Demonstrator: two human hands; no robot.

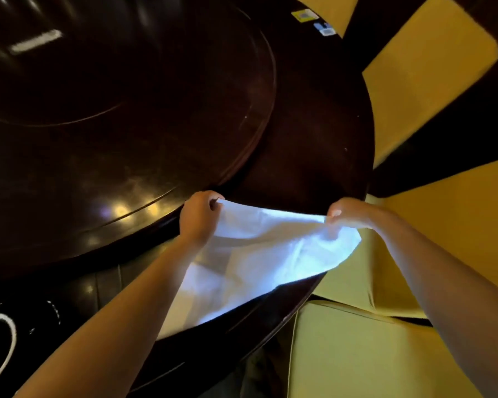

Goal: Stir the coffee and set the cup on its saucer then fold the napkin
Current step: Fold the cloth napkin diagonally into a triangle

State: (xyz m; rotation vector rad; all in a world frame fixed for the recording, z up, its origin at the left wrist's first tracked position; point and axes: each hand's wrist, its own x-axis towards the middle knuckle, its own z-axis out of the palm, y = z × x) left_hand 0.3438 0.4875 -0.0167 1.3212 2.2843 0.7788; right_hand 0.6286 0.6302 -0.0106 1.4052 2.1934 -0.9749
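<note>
Both my bare forearms reach forward from the near edge of the view, spread apart and converging a little toward the napkin (259,248), the one thing I measure them by. My left hand (200,215) is curled into a loose fist at the napkin's far left corner, thumb and fingers pinched on the cloth, knuckles up. My right hand (347,212) closes its grip on the far right corner, fingers bunched, slightly blurred. Both wrists sit level with each other, above the napkin's far edge, and my left forearm crosses over the napkin's left side.
</note>
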